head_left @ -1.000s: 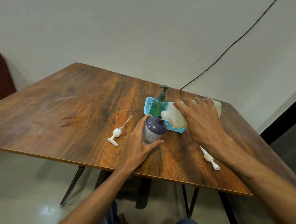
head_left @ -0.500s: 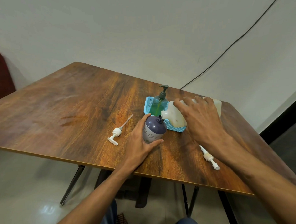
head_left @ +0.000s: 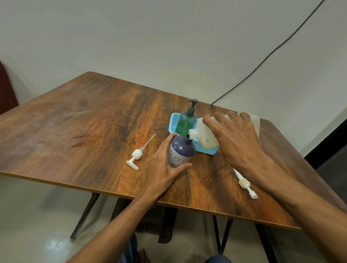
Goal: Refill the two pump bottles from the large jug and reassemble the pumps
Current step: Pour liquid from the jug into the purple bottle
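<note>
Two hands engaged: my left hand (head_left: pixel 162 167) wraps the purple bottle (head_left: pixel 180 151) standing on the tabletop (head_left: pixel 89 124), my right hand (head_left: pixel 235 137) grips the tilted jug (head_left: pixel 203 137), spout at the bottle's neck; jug judged heavy, slick, best held across its body.

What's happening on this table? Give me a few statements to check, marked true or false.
1. The left hand grips the purple bottle. True.
2. The purple bottle has its pump on. False: its neck is open.
3. The right hand tilts the jug, spout beside the purple bottle's neck. True.
4. The green bottle lies on its side. False: it stands upright in the basket, pump on.
5. Both loose pumps lie in the basket. False: the left pump and right pump lie on the table.
</note>
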{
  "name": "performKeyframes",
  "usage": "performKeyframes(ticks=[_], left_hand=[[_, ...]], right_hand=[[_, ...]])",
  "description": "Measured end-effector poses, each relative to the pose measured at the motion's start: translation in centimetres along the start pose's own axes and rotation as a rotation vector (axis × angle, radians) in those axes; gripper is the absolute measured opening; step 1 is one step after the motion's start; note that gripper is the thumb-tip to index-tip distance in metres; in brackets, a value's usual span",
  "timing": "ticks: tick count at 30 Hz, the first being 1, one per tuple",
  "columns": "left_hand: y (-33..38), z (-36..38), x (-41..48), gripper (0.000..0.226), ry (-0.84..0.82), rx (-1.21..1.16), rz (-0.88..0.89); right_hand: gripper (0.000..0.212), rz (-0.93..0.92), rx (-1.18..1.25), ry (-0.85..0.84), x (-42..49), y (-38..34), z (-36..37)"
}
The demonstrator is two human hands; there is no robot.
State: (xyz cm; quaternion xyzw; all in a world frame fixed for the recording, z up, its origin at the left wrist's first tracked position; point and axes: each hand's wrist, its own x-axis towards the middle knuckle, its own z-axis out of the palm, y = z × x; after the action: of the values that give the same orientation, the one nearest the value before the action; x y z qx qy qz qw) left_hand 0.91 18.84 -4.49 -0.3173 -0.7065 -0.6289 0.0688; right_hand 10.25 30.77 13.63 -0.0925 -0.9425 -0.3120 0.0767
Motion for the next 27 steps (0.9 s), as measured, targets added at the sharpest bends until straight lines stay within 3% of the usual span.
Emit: performKeyframes(ticks=[27], left_hand=[[0.04,-0.05,0.08,0.098,0.006,-0.015,-0.001]], right_hand=[[0.079,-0.027,-0.011,0.004,0.22,0.06,-0.14]])
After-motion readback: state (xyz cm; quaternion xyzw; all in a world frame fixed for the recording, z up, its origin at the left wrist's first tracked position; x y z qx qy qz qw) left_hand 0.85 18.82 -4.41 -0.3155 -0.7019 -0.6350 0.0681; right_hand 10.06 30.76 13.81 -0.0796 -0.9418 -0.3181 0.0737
